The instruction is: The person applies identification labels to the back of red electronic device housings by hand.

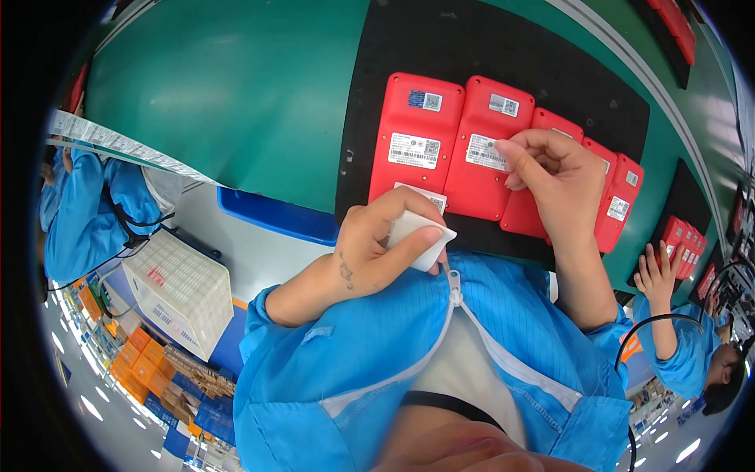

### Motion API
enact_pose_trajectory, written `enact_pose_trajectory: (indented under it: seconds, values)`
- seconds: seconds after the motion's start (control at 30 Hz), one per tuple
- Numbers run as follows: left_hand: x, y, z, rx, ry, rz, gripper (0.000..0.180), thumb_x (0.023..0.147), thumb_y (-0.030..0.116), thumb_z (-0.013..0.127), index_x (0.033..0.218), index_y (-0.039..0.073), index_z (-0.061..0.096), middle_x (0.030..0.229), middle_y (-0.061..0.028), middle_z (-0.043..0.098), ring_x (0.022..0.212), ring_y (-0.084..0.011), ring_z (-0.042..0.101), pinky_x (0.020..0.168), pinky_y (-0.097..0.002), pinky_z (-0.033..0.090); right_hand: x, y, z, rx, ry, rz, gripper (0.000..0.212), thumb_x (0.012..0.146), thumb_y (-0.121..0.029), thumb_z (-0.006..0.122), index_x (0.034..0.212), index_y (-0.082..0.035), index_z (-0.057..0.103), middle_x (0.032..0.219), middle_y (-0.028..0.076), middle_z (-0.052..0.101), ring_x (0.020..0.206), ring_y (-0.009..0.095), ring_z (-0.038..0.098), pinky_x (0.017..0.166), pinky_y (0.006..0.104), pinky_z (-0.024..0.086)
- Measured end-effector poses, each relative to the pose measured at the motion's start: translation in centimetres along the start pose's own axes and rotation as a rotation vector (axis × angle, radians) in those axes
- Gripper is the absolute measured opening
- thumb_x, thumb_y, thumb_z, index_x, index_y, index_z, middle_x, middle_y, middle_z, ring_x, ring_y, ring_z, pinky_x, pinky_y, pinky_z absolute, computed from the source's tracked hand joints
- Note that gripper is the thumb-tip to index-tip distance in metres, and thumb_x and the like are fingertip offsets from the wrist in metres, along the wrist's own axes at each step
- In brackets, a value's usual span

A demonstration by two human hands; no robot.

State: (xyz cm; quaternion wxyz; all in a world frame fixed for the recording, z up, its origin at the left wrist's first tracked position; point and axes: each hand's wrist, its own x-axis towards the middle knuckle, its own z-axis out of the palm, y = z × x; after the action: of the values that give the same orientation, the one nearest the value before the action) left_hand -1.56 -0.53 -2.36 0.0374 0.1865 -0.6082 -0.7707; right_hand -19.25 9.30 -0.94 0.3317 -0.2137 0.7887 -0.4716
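Several red handheld-device housings (pixel 442 110) lie side by side in a row, backs up, on a black mat (pixel 366 102). They carry white printed labels with codes. My left hand (pixel 370 248) is closed around a small white pad (pixel 421 238), possibly folded paper or label stock, at the near edge of the first housing. A printed label (pixel 429 197) shows just beyond its fingers. My right hand (pixel 562 177) is over the second and third housings, thumb and index finger pinched at the right end of the second housing's white label (pixel 483 153). Whatever the pinch holds is hidden.
The mat rests on a green worktop (pixel 228 94). Below its left edge are a blue tray (pixel 275 216) and a white plastic crate (pixel 181 291). At right, a co-worker's hand (pixel 659 271) touches smaller-looking red housings (pixel 683 245). Another person in blue (pixel 94 208) sits at left.
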Motion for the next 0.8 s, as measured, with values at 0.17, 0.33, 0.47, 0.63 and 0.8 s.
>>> enact_pose_trajectory:
  seconds: [0.17, 0.33, 0.47, 0.63, 0.8]
  values:
    - [-0.2, -0.9, -0.1, -0.202, -0.036, 0.047, 0.013, 0.084, 0.011, 0.045, 0.095, 0.004, 0.047, 0.078, -0.0113, 0.057, 0.068, -0.0160, 0.061, 0.055, -0.0224, 0.049, -0.1, 0.2, 0.1, -0.009, -0.008, -0.018, 0.014, 0.072, -0.009, 0.064, 0.080, 0.002, 0.061, 0.062, 0.007, 0.059, 0.051, 0.007, 0.055, 0.047, 0.0153, 0.043]
    - [-0.2, -0.8, 0.0, -0.148, -0.014, 0.042, 0.013, 0.085, 0.013, 0.045, 0.094, 0.004, 0.047, 0.079, -0.0123, 0.057, 0.067, -0.0166, 0.061, 0.054, -0.0220, 0.049, 0.0, 0.2, -0.1, -0.036, -0.025, -0.025, 0.016, 0.073, -0.012, 0.065, 0.081, 0.001, 0.061, 0.063, 0.007, 0.060, 0.052, 0.008, 0.056, 0.048, 0.0154, 0.043]
    - [-0.2, -0.4, 0.4, -0.084, 0.014, -0.008, 0.015, 0.085, 0.016, 0.048, 0.093, 0.004, 0.049, 0.079, -0.0130, 0.058, 0.065, -0.0163, 0.062, 0.052, -0.0217, 0.049, 0.0, 0.2, -0.1, -0.136, -0.023, -0.084, 0.017, 0.072, -0.015, 0.066, 0.077, 0.000, 0.059, 0.063, 0.007, 0.060, 0.053, 0.008, 0.056, 0.048, 0.0163, 0.043]
    - [0.0, 0.0, 1.2, 0.021, 0.097, -0.025, 0.016, 0.084, 0.017, 0.049, 0.088, 0.002, 0.052, 0.076, -0.0131, 0.060, 0.063, -0.0154, 0.062, 0.050, -0.0213, 0.048, 0.2, -0.9, -0.3, -0.692, 0.012, -0.308, 0.018, 0.071, -0.017, 0.067, 0.074, -0.003, 0.055, 0.058, 0.005, 0.057, 0.053, 0.009, 0.056, 0.045, 0.0176, 0.042]
    - [0.3, -0.2, 2.2, 0.001, 0.121, -0.008, 0.015, 0.084, 0.015, 0.049, 0.086, 0.001, 0.053, 0.072, -0.0129, 0.060, 0.062, -0.0149, 0.062, 0.050, -0.0207, 0.049, -2.5, 1.2, -0.5, 0.216, -0.278, -0.231, 0.021, 0.068, -0.011, 0.069, 0.081, -0.003, 0.054, 0.065, -0.001, 0.051, 0.055, 0.003, 0.051, 0.049, 0.0139, 0.038]
